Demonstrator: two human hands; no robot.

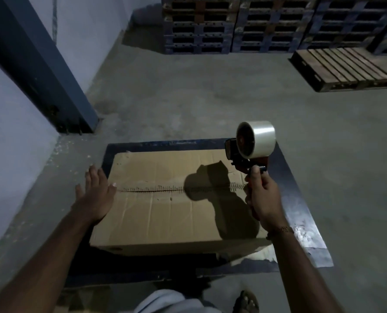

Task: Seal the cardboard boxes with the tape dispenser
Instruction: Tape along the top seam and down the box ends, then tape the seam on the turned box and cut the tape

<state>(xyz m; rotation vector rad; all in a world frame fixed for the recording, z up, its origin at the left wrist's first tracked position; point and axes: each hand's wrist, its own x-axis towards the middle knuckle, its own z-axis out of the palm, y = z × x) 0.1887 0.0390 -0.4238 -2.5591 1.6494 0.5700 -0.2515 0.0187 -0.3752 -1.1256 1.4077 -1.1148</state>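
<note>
On a grey concrete floor (210, 98), in a dim room, stacks of dark pallets (267, 26) line the far wall, and a single wooden pallet (346, 68) lies flat in front of them at the right. A dark steel column (36, 64) rises at the left beside the pale wall. Nearer, a low dark blue platform (300, 211) bears one cardboard box (165, 211), its top flaps closed and meeting along a centre seam (154, 189) that runs left to right; whether any tape already lies over that seam is hard to tell in this light. The left hand (96, 195) rests flat, fingers straight and spread, on the box's left edge near the seam's end. The right hand (261, 199) grips the handle of the tape dispenser (244, 154), held upright above the box's right end, its roll of clear tape (255, 138) uppermost. A bracelet (282, 230) circles the right wrist.
</note>
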